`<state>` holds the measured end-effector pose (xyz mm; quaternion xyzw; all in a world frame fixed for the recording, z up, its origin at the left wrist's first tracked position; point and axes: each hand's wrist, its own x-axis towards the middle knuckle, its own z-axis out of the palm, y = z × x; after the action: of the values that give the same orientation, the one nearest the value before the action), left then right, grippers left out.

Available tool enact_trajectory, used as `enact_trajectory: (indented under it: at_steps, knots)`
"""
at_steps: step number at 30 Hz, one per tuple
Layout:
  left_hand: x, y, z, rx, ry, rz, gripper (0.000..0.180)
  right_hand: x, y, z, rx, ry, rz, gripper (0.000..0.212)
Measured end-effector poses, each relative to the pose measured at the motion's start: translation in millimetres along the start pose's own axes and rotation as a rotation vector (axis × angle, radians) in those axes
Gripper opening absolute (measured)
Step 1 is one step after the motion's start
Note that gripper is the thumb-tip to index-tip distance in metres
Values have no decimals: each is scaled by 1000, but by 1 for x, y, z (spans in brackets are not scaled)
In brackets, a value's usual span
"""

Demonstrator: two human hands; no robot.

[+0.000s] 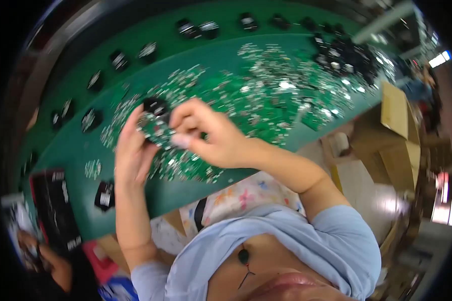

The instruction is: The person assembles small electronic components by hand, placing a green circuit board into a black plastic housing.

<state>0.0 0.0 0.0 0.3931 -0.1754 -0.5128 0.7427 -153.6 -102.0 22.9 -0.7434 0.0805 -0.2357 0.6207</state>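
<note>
Above the table, a small green circuit board [154, 131] dotted with pale parts is in my hands, blurred by motion. My left hand [131, 150] grips its left side, the fingers and thumb around its edge. My right hand [211, 134] has its fingers curled, and its thumb and a finger pinch at the board's right edge. Just beyond the board is a black rounded part [156, 107]; whether my left fingers hold it too or it stands on the table I cannot tell. Many loose green circuit boards [266, 95] lie spread around and behind my hands.
Black units stand in a curved row along the far side of the green table [100, 200], one of them [119, 59] at the left. A dark heap [346, 57] lies far right. A black box [58, 208] is at the left, near another person's arm [55, 261]. Open cardboard boxes [386, 155] stand right.
</note>
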Motion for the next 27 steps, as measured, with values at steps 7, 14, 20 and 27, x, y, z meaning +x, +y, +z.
enact_trajectory:
  at_steps: [7, 14, 20, 27]
  knots:
    - [0, 9, 5, 266, 51, 89, 31, 16, 7, 5, -673, 196, -446, 24]
    - [-1, -3, 9, 337, 98, 247, 21, 26, 12, 2, -824, 124, -635, 26]
    - [-5, 4, 16, 324, 118, 126, 25, 30, 9, -3, -801, 177, -662, 22]
    - [-7, -1, 15, 445, 73, 277, 36, 40, 0, -7, -822, 229, -616, 16]
